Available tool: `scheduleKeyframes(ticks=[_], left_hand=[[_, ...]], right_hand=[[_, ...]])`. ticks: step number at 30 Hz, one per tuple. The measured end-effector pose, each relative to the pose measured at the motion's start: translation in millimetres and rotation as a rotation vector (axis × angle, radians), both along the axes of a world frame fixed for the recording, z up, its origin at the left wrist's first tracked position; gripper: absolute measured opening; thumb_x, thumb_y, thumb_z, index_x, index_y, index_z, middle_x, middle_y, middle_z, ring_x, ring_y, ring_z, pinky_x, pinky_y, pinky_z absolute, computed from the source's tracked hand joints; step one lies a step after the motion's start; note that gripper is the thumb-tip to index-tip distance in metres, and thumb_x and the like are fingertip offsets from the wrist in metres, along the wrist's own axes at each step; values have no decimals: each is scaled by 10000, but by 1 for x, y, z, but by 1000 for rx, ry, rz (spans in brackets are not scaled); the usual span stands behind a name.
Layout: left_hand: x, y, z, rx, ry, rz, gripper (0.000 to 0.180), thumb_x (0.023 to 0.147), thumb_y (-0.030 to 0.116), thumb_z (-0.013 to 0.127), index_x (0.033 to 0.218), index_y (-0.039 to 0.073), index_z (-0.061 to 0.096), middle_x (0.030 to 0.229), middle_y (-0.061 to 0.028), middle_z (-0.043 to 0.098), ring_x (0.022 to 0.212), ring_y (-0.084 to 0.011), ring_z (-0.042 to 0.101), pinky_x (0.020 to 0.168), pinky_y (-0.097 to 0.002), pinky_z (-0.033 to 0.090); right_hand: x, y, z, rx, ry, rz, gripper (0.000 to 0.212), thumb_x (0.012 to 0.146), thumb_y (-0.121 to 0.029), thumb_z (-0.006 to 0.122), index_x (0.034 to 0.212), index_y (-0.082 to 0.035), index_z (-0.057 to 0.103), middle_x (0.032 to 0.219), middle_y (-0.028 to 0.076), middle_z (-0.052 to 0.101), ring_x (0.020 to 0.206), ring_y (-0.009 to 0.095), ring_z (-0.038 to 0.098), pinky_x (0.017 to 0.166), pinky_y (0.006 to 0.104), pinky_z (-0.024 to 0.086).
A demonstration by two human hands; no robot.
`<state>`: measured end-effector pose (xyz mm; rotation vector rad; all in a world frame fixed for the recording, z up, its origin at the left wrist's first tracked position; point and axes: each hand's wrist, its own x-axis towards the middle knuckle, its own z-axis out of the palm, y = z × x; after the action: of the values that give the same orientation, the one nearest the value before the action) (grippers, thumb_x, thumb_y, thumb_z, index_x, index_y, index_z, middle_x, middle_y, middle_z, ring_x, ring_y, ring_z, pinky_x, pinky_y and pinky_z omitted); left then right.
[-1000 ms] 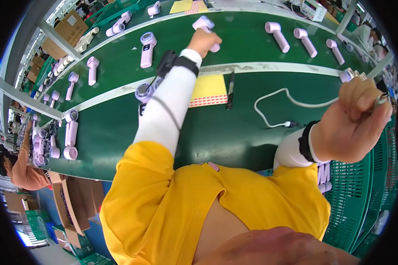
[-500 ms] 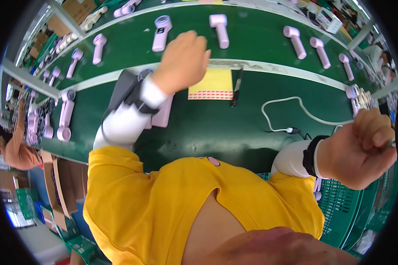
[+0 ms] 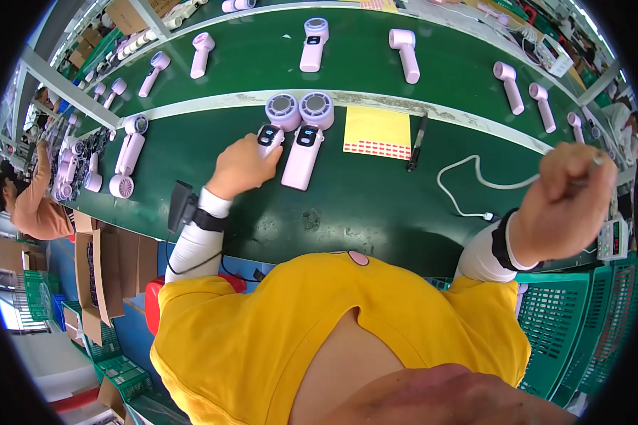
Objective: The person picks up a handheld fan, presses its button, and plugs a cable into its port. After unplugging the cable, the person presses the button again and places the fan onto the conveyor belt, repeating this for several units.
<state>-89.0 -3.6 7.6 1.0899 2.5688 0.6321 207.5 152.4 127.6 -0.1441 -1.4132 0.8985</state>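
Note:
My left hand (image 3: 241,168) is closed round the handle of a lilac handheld fan (image 3: 269,137), whose small dark display faces up. Right beside it, the heads almost touching, a second lilac handheld fan (image 3: 301,161) lies on the green bench. At the right, my right hand (image 3: 563,202) is raised with its fingers pinched. A white cable (image 3: 468,159) runs from that hand in a loop across the bench, and a small tip shows between the fingers. A yellow sheet with red stickers (image 3: 377,131) and a black pen (image 3: 417,144) lie right of the two fans.
A raised green shelf (image 3: 354,49) carries several lilac fans spaced apart. Another fan (image 3: 129,154) lies at the bench's left. Green crates (image 3: 553,319) stand low at the right, beside a small meter box (image 3: 612,239). Cardboard boxes (image 3: 106,276) and a co-worker (image 3: 39,202) are at the left.
My left hand has come down from near the shelf edge onto a fan on the bench. A fan with a display stays on the shelf. My right hand has risen slightly, and the view has shifted.

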Motion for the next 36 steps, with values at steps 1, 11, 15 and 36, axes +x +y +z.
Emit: scheduleKeyframes(ticks=[1,11,15,36], left_hand=[[0,1,3,-22,-113,8,307,727,224,640,764,-32,473,599,-104,519,523,-161,525,504,-282,433],[100,32,34,800,76,-442,422,656,195,721,891,0,430,678,-140,516,556,-259,530,495,-319,424],[108,43,32,924,201,-527,423,622,197,741,870,13,453,698,-145,524,582,-304,530,506,-322,432],[124,42,58,758,-1010,-754,547,716,246,694,1095,-26,409,877,-143,558,608,-191,573,494,-302,463]], right_hand=[[-7,-3,-2,-100,1,-63,316,920,-231,336,730,-11,460,566,35,391,495,73,322,466,232,245],[-75,15,-38,215,-424,66,491,921,-433,257,995,3,471,748,31,461,624,91,416,557,218,332],[-68,13,-39,270,-337,112,495,915,-436,268,1035,2,465,878,71,521,711,126,469,649,222,380],[-55,1,-29,87,-59,32,432,929,-307,271,1004,34,526,913,93,571,816,154,523,737,244,399]])
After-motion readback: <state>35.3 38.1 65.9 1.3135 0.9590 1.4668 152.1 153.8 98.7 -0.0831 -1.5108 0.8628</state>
